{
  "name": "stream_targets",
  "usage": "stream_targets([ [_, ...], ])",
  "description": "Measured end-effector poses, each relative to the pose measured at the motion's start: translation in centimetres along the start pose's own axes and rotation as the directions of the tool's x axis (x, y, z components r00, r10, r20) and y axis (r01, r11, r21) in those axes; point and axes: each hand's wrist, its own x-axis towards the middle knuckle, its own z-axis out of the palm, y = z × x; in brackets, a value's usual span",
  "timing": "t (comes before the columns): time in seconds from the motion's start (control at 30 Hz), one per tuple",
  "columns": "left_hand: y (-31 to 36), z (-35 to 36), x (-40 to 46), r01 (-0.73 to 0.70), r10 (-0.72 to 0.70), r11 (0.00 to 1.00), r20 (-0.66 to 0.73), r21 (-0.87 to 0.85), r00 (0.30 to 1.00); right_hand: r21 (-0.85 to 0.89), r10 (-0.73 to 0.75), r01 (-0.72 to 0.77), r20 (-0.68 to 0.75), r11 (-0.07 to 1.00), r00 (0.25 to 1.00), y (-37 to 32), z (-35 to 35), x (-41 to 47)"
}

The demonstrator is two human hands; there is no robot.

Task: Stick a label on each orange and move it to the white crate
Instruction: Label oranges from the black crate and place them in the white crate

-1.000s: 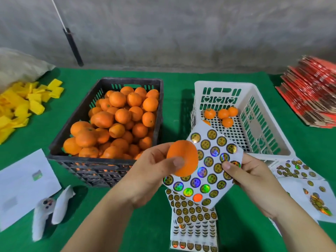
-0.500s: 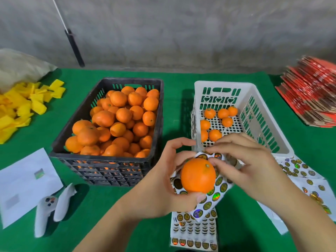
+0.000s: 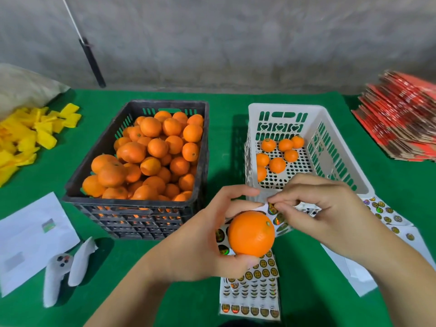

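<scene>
My left hand (image 3: 203, 234) grips an orange (image 3: 251, 233) together with a sheet of round holographic labels (image 3: 278, 219) tucked behind it. My right hand (image 3: 318, 208) pinches at a label on the top edge of that sheet, just above the orange. The white crate (image 3: 339, 147) stands behind my hands and holds several oranges (image 3: 277, 165) in its near left part. Left of it, the black crate (image 3: 94, 159) is heaped with oranges (image 3: 151, 156).
More label sheets lie on the green cloth below my hands (image 3: 250, 296) and at the right (image 3: 387, 215). White papers (image 3: 30, 237) and a white controller (image 3: 59, 272) lie at the left. Yellow scraps (image 3: 26, 138) sit far left, red cartons (image 3: 401, 114) far right.
The orange and label sheet have come down in front of the white crate. My right hand has shifted from holding the sheet's side to pinching a label at its top edge.
</scene>
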Motion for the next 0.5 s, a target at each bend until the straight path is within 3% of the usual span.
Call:
stream_targets([
  [0.13,0.0,0.1,-0.3,0.029,-0.028,0.999,0.029,-0.023,0.999,-0.169,-0.065,0.072,0.049,0.983,0.997,0.1,-0.1,-0.2],
  [0.37,0.6,0.5,-0.5,0.019,-0.019,1.0,0.027,0.004,0.999,0.002,-0.01,0.01,0.012,1.0,1.0,0.2,0.1,-1.1],
  [0.5,0.9,0.6,-0.5,0.02,-0.021,0.999,0.027,0.04,0.999,-0.35,-0.172,0.178,0.05,0.92,0.984,0.2,0.7,-1.3],
])
